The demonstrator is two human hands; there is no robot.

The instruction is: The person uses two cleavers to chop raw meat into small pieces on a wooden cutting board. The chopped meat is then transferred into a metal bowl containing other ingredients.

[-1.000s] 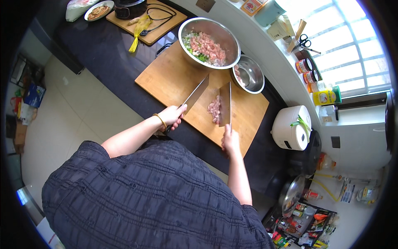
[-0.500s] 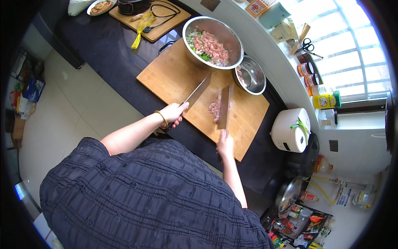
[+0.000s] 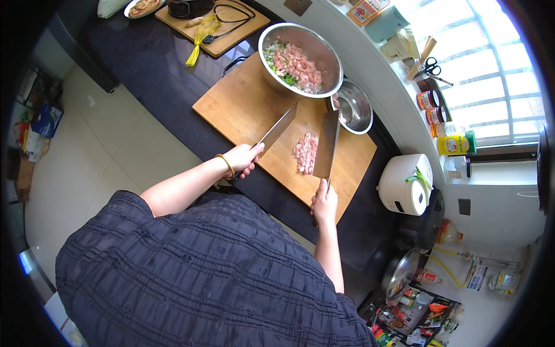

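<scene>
My left hand (image 3: 244,160) is closed round the handle of a cleaver (image 3: 278,130), its blade slanting over the wooden cutting board (image 3: 231,110). In my right hand (image 3: 324,203) is a second cleaver (image 3: 328,144), held just right of a small patch of chopped raw meat (image 3: 305,153). The meat lies on the board between the two blades. At the board's far edge stands a large steel bowl (image 3: 334,63) with minced meat (image 3: 298,65) and chopped greens (image 3: 277,67). A smaller steel bowl (image 3: 357,110) with a little meat sits beside it, partly hidden.
A white rice cooker (image 3: 403,185) with green onion (image 3: 421,178) on its lid stands right of the board. Farther left lies another board (image 3: 240,34) with a cord and a yellow bag (image 3: 202,37). Jars (image 3: 428,99) and scissors (image 3: 431,66) line the window sill.
The right cleaver has shifted right, off the chopped meat, which now shows more fully. My left hand and its cleaver stay nearly where they were.
</scene>
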